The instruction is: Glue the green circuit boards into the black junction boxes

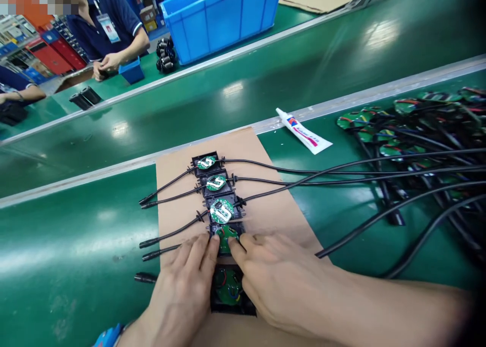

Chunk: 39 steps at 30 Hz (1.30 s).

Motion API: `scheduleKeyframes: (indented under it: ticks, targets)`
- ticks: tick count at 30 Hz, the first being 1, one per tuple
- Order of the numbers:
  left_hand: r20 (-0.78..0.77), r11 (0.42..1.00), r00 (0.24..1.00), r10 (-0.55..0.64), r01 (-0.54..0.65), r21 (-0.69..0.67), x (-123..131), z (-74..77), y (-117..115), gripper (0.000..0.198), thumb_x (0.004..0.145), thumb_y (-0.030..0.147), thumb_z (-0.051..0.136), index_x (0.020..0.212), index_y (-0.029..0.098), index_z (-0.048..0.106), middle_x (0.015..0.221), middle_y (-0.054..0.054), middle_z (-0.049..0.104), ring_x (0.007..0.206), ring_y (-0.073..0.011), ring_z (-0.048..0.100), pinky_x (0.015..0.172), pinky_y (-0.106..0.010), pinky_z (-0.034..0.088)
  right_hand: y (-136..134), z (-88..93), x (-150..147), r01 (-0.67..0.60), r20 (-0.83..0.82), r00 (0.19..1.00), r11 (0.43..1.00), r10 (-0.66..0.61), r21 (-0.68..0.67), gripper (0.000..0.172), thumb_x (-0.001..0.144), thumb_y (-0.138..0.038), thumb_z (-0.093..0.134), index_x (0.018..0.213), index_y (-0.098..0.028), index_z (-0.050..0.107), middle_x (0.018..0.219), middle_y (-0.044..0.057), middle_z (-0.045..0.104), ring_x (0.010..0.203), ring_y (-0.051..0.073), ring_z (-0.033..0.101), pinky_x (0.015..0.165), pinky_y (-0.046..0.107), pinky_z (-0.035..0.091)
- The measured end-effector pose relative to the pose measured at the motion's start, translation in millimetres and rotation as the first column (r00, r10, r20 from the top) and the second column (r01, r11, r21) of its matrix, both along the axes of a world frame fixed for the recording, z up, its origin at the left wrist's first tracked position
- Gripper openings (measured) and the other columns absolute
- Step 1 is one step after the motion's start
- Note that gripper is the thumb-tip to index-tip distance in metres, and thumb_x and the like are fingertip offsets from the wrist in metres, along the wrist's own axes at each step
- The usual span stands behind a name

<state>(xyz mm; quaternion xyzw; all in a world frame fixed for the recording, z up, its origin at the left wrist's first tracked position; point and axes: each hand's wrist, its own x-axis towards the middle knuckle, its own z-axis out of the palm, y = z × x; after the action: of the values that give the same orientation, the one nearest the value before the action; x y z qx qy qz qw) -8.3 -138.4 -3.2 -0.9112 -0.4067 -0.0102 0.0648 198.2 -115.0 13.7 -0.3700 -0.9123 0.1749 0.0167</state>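
Note:
A column of black plastic housings lies on a sheet of brown cardboard (178,185). Round green circuit boards sit in them, the farther ones, such as this circuit board (221,211), bearing white strips. My left hand (186,281) has its thumb on the left edge of a green circuit board (227,239) in one housing, its fingers bent and close together. From the right, my right hand (281,276) presses a fingertip on the same board, other fingers curled. Nearest me, another board (228,286) with coloured wires lies in a black housing (235,309), partly between my hands. Black cables leave both sides.
A white tube (304,131) lies beyond the cardboard, near a metal rail. To the right is a heap of wired green boards (410,129) with black cables (364,225). Across the green belt (266,68) stand a blue crate (224,25) and a person (110,23) handling something.

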Motion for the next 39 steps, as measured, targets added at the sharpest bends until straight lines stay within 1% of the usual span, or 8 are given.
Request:
scheduleKeyframes:
  ticks: [6,11,15,21,26,30,34,39]
  targets:
    - [-0.04,0.998,0.999,0.02,-0.022,-0.061,4.1,-5.5,-4.7,0.06,0.072,0.001,0.041,0.132,0.005,0.049,0.115,-0.016,0.063,0.098,-0.0256,0.063,0.078,-0.034,0.059,7.5,9.6,5.9,0.025,-0.017,0.999,0.985,-0.028,-0.169,0.03,0.079,-0.016,0.046,0.102,-0.011,0.064,0.082,0.012,0.067,0.069,0.025,0.062,0.055,0.032,0.034]
    - [0.187,0.991,0.981,0.061,-0.038,-0.127,6.7,13.5,11.2,0.043,0.084,0.007,0.042,0.125,0.01,0.056,0.118,-0.015,0.061,0.1,-0.0248,0.062,0.079,-0.039,0.059,16.5,22.1,22.6,0.141,0.005,0.989,0.924,-0.149,-0.357,0.016,0.08,-0.019,0.048,0.095,-0.017,0.054,0.077,0.006,0.064,0.069,0.022,0.06,0.053,0.027,0.034]
    - [0.334,0.975,0.941,-0.053,0.121,-0.185,11.9,14.8,19.8,0.024,0.09,0.009,0.044,0.102,0.014,0.065,0.104,-0.009,0.064,0.093,-0.0222,0.061,0.085,-0.041,0.056,11.8,20.4,25.8,0.178,0.02,0.983,0.925,-0.182,-0.334,0.002,0.081,-0.018,0.051,0.083,-0.019,0.052,0.071,0.003,0.061,0.064,0.018,0.057,0.054,0.027,0.035]
    - [0.399,0.927,0.916,-0.049,0.19,-0.322,9.8,0.6,21.7,0.03,0.089,0.003,0.043,0.107,0.016,0.064,0.112,-0.006,0.065,0.099,-0.0205,0.059,0.096,-0.041,0.05,2.8,-6.5,23.3,0.064,-0.135,0.989,0.997,-0.059,0.037,0.015,0.083,-0.008,0.043,0.08,-0.018,0.054,0.077,0.005,0.059,0.065,0.018,0.051,0.057,0.029,0.035]
    - [0.402,0.925,0.913,-0.063,0.204,-0.32,6.4,-2.9,19.0,0.033,0.089,0.004,0.044,0.114,0.016,0.063,0.118,-0.006,0.065,0.103,-0.0224,0.06,0.096,-0.042,0.05,5.4,-26.4,26.8,0.1,-0.203,0.978,0.945,-0.036,0.31,0.022,0.081,-0.001,0.038,0.072,-0.017,0.052,0.074,0.006,0.055,0.066,0.018,0.046,0.055,0.029,0.032]
    - [0.39,0.929,0.919,-0.056,0.191,-0.318,8.1,-3.0,19.0,0.033,0.089,0.004,0.045,0.114,0.017,0.062,0.118,-0.006,0.065,0.103,-0.0231,0.06,0.095,-0.043,0.05,11.0,-17.8,33.3,0.175,-0.295,0.94,0.984,-0.17,-0.008,0.016,0.086,-0.009,0.042,0.073,-0.018,0.048,0.07,0.002,0.054,0.063,0.014,0.046,0.056,0.025,0.034]
    - [0.398,0.932,0.916,-0.046,0.183,-0.313,10.3,-2.3,20.1,0.033,0.088,0.004,0.046,0.112,0.016,0.063,0.114,-0.006,0.066,0.102,-0.0229,0.061,0.094,-0.043,0.051,19.7,-2.1,37.3,0.147,-0.183,0.956,0.915,-0.229,-0.377,0.012,0.086,-0.013,0.047,0.076,-0.018,0.049,0.062,-0.004,0.05,0.056,0.01,0.044,0.053,0.022,0.031]
    - [0.392,0.915,0.919,-0.047,0.197,-0.352,10.0,0.0,21.0,0.031,0.087,0.002,0.045,0.108,0.017,0.062,0.114,-0.005,0.065,0.103,-0.0217,0.059,0.097,-0.041,0.048,21.2,-16.4,35.6,0.04,-0.361,0.932,0.999,-0.028,0.024,0.019,0.087,-0.01,0.039,0.072,-0.017,0.048,0.07,0.002,0.05,0.063,0.014,0.042,0.057,0.025,0.034]
